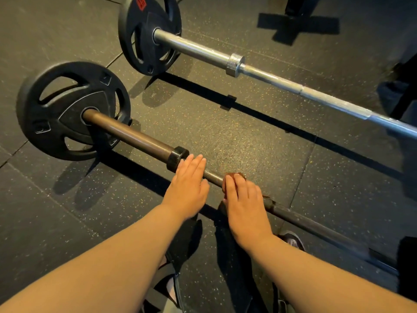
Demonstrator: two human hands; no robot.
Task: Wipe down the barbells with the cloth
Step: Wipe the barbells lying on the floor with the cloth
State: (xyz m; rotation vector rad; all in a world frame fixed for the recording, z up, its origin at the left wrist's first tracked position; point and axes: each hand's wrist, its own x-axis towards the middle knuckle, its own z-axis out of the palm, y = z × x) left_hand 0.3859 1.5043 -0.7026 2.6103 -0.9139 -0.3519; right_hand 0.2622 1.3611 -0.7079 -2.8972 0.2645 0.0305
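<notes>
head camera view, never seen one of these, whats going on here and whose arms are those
There is no machine here. A person wears a camera on the head, so you look down along their own bare arms. Two barbells lie on the rubber gym floor: a dark barbell close by and a silver barbell farther off. The left hand rests flat on the dark barbell, just beside its collar. The right hand presses a small brown cloth onto the same bar; only the cloth's edge shows past the fingertips.
</notes>
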